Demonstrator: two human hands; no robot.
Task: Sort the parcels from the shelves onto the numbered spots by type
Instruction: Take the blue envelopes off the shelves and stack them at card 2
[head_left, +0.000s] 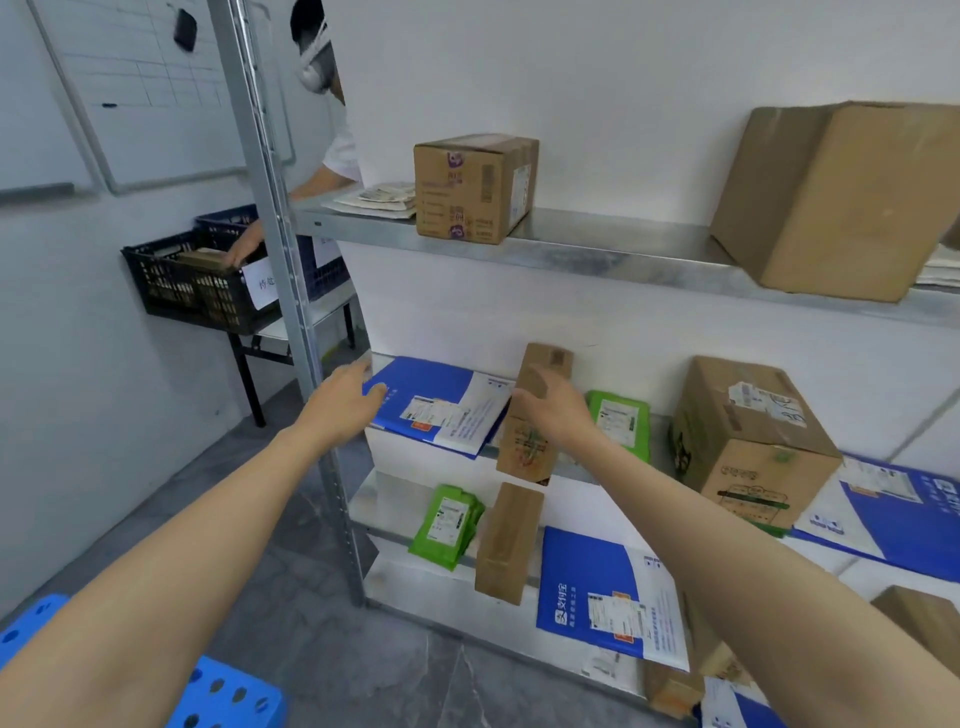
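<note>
At twelve o'clock on the metal shelf (576, 474), a tall brown cardboard box (524, 452) is gripped by the right hand (558, 413), the left hand (345, 397) is held slack, and many parcels (753, 441) are left unsorted.

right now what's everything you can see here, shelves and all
small carton: one, brown, top shelf, left
large carton: one, brown, top shelf, right
flat envelopes: small stack, white, beside the small carton
blue mailers: three clear, blue and white, two on the middle shelf, one on the lower shelf
green pouches: one on the middle shelf, a pile on the lower shelf
tilted narrow box: one, brown, middle shelf
second narrow box: one, brown, lower shelf
printed carton: one, brown, middle shelf, right
crates: two, black and blue, far left
stool: one, blue, floor
second person: one, white top, hand in a crate
left hand: fingers spread, at a blue mailer's edge
right hand: grips the tilted narrow box
</note>
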